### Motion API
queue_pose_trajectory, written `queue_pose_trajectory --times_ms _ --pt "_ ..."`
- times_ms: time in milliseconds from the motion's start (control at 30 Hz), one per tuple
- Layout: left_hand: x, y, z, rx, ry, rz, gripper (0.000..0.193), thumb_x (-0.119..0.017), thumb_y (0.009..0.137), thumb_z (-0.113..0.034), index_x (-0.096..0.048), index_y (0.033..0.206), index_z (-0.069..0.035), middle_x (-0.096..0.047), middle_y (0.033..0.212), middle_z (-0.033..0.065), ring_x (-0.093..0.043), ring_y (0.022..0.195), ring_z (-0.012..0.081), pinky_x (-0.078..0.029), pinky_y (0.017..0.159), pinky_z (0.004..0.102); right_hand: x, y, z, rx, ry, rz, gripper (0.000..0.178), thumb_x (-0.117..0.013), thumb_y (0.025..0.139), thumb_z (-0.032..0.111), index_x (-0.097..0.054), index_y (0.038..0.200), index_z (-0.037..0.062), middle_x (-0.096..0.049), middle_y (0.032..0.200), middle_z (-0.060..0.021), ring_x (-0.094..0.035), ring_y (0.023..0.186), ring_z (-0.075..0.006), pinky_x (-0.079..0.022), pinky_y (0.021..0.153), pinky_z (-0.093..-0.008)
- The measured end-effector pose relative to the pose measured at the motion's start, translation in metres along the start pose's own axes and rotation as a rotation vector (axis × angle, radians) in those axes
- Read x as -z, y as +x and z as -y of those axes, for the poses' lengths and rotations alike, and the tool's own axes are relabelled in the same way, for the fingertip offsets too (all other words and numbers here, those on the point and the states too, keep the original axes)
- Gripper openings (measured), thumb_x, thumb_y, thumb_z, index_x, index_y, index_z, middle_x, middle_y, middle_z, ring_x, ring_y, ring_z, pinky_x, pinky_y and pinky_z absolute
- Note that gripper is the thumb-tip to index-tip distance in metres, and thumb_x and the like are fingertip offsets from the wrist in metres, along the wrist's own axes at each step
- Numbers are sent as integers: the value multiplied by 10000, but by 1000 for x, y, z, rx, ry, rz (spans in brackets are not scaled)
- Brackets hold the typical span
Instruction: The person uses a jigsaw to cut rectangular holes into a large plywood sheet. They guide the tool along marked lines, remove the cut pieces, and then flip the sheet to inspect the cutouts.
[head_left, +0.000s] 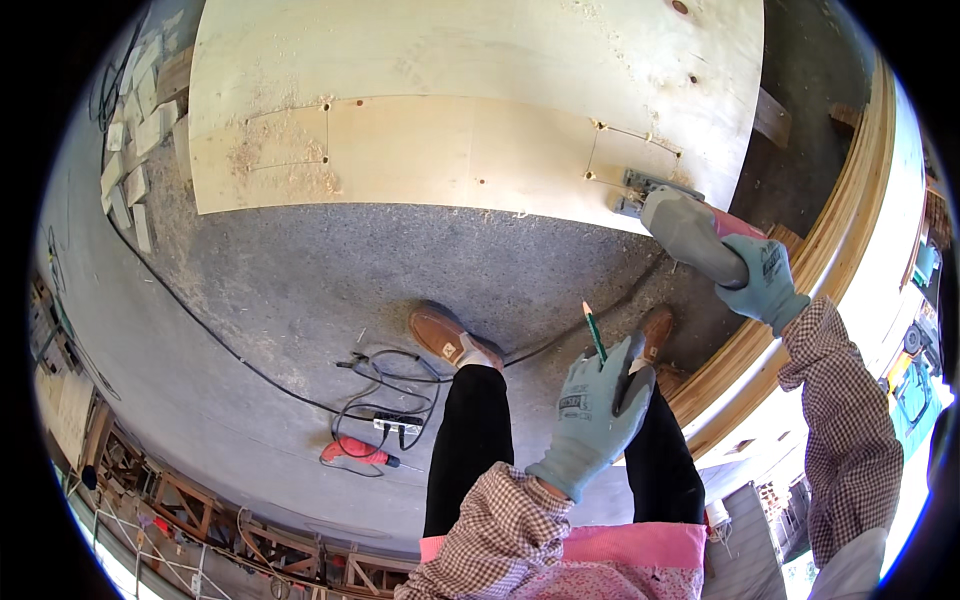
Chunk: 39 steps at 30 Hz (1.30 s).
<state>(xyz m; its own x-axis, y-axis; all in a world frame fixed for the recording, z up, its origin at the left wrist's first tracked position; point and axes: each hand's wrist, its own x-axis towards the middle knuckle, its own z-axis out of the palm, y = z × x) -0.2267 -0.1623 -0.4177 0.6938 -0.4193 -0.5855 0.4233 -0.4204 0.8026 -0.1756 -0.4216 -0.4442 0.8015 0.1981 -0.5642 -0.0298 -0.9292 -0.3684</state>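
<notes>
My right hand, in a blue-grey work glove, is closed around the rear of a grey and red jigsaw. The jigsaw's metal base is at the near right edge of a large plywood sheet, close to a pencilled rectangle with holes at its corners. In front of my body, my left hand, gloved alike, holds a green pencil between its fingers, sharpened tip pointing away from me. A second marked rectangle with sawdust around it lies at the left of the sheet.
A red power drill lies on the floor beside a power strip and a coiled black cable. Long stacked boards run along the right. Wood offcuts are scattered at the far left. My shoes stand before the sheet.
</notes>
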Motion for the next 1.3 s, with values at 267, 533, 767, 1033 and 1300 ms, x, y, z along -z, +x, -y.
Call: queue_pose_trajectory --times_ms 267,533,767,1033,1300 --pt "-1 -2 3 10 -39 -13 372 -534 798 -203 -471 1123 -34 -564 935 163 -524 886 325 -355 844 419 -2 5 3 -24 -18 59 272 -644 589 208 -576 828 97 -604 737 -87 -588 690 -262 -460 659 -342" --pt "1 -2 5 -23 -16 -19 383 -533 797 -205 -468 1127 -20 -566 924 159 -530 877 318 -348 861 427 -2 11 9 -4 -40 65 291 -649 584 222 -572 834 96 -599 736 -86 -585 685 -266 -459 658 -348" --pt "4 -3 3 14 65 -11 410 -533 797 -244 -461 1145 -39 -545 986 149 -498 954 313 -269 930 479 -1 18 19 18 -18 60 295 -647 573 189 -574 836 77 -596 740 -106 -580 682 -286 -460 646 -349" --pt "-4 -11 11 52 362 57 529 -521 785 -364 -418 1204 -58 -468 1152 169 -382 1118 363 -130 965 584 -5 20 25 12 -21 35 299 -657 584 215 -572 846 97 -604 750 -83 -587 689 -258 -463 664 -340" --pt "1 -16 8 57 402 196 611 -459 810 -436 -346 1264 -43 -417 1224 178 -312 1177 387 -59 977 594 -5 25 33 25 -10 13 296 -659 575 212 -564 832 98 -598 739 -83 -581 681 -266 -457 659 -352"
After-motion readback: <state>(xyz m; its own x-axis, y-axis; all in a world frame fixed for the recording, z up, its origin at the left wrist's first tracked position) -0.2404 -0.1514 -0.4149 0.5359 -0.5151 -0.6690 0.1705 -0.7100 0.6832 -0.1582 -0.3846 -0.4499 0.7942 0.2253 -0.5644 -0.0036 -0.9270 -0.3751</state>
